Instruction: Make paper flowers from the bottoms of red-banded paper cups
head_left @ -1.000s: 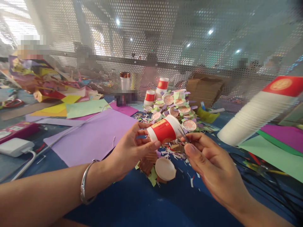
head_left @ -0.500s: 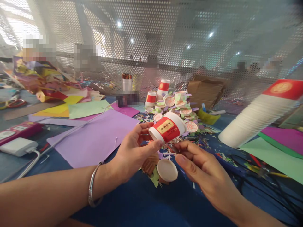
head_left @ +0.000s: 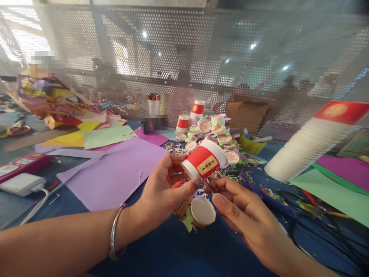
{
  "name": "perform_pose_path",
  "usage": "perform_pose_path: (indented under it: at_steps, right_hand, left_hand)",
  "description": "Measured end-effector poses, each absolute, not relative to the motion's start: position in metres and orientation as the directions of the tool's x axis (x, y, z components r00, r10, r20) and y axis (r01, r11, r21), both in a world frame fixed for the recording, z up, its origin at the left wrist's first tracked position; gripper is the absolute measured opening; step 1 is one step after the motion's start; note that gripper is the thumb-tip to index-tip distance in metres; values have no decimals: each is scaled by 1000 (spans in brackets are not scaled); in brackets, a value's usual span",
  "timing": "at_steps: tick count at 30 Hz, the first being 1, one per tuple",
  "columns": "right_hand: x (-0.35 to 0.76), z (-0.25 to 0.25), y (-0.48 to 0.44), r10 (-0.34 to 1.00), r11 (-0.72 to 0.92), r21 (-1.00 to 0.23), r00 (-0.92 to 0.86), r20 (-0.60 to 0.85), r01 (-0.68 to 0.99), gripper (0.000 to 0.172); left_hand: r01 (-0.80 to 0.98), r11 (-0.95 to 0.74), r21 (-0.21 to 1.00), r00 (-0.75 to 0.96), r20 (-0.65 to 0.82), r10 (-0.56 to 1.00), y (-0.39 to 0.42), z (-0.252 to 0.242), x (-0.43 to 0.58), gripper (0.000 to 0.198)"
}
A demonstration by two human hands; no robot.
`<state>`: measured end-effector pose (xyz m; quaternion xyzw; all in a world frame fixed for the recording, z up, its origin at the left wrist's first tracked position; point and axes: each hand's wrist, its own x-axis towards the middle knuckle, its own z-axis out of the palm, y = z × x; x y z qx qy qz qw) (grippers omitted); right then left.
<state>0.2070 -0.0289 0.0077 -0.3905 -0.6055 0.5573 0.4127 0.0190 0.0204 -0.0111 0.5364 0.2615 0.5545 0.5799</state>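
Note:
My left hand (head_left: 165, 188) is closed on a small red and white paper cup (head_left: 205, 161), held on its side with thumb and fingers at its base end. A silver bangle (head_left: 115, 238) circles that wrist. My right hand (head_left: 242, 209) sits just below and right of the cup, fingers curled round a thin dark tool whose tip (head_left: 208, 187) touches the cup's lower edge; I cannot name the tool. Under the hands a cut white cup piece (head_left: 203, 211) lies on brown and green paper scraps.
A purple paper sheet (head_left: 115, 173) lies left on the blue table (head_left: 173, 250). Behind the cup stands a heap of decorated cup pieces (head_left: 215, 129). A tilted stack of cups (head_left: 311, 140) lies right, above green paper (head_left: 331, 192). A white charger (head_left: 21, 184) sits far left. A perforated screen (head_left: 201, 69) closes the back.
The cup has been turned in my left hand, its yellow label now lower. My right hand has moved left and closer under the cup.

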Motion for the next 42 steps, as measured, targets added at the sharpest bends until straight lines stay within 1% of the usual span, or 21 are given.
perform_pose_path:
  at_steps: [2, 7, 12, 14, 17, 20, 22, 26, 29, 35, 42]
  right_hand:
    - [207, 7, -30, 933, 53, -999, -357, 51, -4, 31]
    - [204, 6, -29, 937, 16, -1000, -350, 22, -19, 33]
    - [205, 3, -29, 942, -3, -999, -336, 12, -43, 33]
    - [205, 3, -29, 941, -6, -999, -338, 11, -49, 33]
    - [204, 3, -29, 941, -3, -998, -338, 16, -57, 31]
    - [202, 6, -30, 935, 3, -998, -355, 27, -67, 29]
    - [202, 6, -30, 941, 1, -998, -337, 22, -63, 31]
    - [205, 3, -29, 964, -44, -999, -264, -41, -3, 39]
    - [208, 2, -28, 961, -47, -999, -274, -50, 17, 41]
    - [207, 7, -27, 952, -17, -1000, -306, -10, -21, 34]
    - [206, 8, -25, 947, -17, -1000, -319, -16, -1, 30]
  left_hand:
    - [-342, -232, 911, 212, 315, 925, 20, -11, 19, 42]
    - [-376, -306, 875, 170, 389, 905, 18, -8, 20, 37]
    - [-343, -315, 885, 131, 377, 917, 20, -9, 21, 52]
    - [-315, -317, 895, 122, 369, 921, 20, -11, 21, 52]
    - [-274, -292, 917, 118, 333, 936, 17, -15, 22, 52]
    - [-242, -251, 937, 165, 294, 941, 13, -17, 23, 56]
    - [-247, -248, 937, 173, 295, 940, 13, -17, 23, 56]
    - [-296, -235, 926, 117, 279, 953, 19, -14, 23, 54]
    - [-328, -199, 923, 151, 260, 954, 21, -12, 22, 54]
    - [-338, -213, 917, 184, 286, 940, 20, -10, 22, 52]
    - [-367, -190, 910, 206, 279, 938, 20, -10, 21, 45]
